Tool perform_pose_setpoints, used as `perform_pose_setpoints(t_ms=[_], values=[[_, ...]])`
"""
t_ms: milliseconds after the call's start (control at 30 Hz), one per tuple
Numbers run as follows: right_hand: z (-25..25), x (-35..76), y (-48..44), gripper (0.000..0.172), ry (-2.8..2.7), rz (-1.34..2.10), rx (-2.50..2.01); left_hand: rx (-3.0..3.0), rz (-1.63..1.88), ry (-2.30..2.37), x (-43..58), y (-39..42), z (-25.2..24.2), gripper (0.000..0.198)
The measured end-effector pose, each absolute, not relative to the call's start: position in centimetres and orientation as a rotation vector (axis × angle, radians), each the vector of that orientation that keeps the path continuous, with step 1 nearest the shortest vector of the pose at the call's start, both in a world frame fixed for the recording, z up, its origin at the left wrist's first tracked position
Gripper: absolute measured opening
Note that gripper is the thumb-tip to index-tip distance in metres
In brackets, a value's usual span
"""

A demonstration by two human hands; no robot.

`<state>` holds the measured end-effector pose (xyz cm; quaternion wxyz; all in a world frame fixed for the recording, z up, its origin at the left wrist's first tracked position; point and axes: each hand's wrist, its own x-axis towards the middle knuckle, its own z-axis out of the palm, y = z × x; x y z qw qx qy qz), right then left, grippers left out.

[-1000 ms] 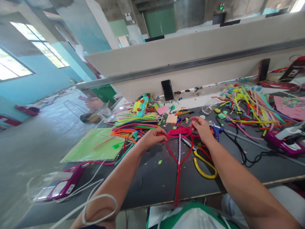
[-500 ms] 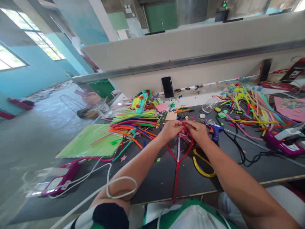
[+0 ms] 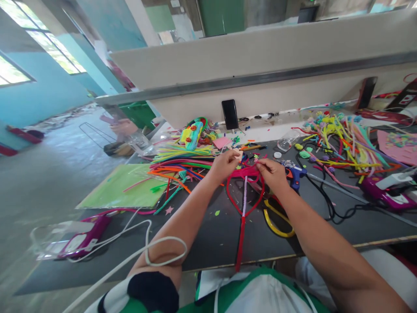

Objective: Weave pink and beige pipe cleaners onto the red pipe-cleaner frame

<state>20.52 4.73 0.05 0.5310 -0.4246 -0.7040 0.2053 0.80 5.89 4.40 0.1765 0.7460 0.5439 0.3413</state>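
Observation:
My right hand [image 3: 273,174] pinches a bright pink pipe cleaner [image 3: 243,173] at the top of a red pipe-cleaner frame [image 3: 229,195]. A lilac stem [image 3: 245,195] runs down the frame's middle, and a red-wrapped stick [image 3: 241,243] continues below it toward the table edge. Up and to the left, my left hand [image 3: 224,166] has its thumb and fingertips closed together; anything between them is too small to make out. A beige card [image 3: 239,154] shows just behind those fingertips.
Yellow-handled scissors [image 3: 276,224] and a blue glue gun [image 3: 297,177] lie right of the frame. Pipe cleaners [image 3: 182,163] are heaped left, beside a green sheet [image 3: 120,187]. A white cable [image 3: 166,238] loops over my left forearm. A phone [image 3: 230,114] leans against the partition.
My hands, together over the pink pipe cleaner before, have moved apart. The left has gone up and left, and more of the pink at the frame's top shows.

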Motion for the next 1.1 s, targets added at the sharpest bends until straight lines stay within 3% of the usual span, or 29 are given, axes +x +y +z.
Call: perform_pose_setpoints(t_ms=[300, 600, 867, 1000, 1100], values=[[-0.7, 20.5, 5.0, 0.025, -1.626, 0.520, -1.001, 2.428, 0.286, 1.644, 0.2, 7.8, 0.7, 0.035], [0.1, 21.0, 4.9, 0.021, -1.811, 0.204, -0.895, 2.412, 0.413, 1.134, 0.3, 6.8, 2.3, 0.030], [1.1, 21.8, 4.8, 0.017, -1.985, -0.036, -0.695, 2.375, 0.392, 1.179, 0.1, 6.5, 2.2, 0.040], [1.6, 21.1, 4.7, 0.014, -1.914, 0.152, -0.740, 2.388, 0.382, 1.234, 0.3, 6.3, 2.4, 0.044], [2.2, 20.1, 4.9, 0.018, -1.691, 0.605, -0.807, 2.372, 0.411, 1.262, 0.4, 6.2, 2.3, 0.044]])
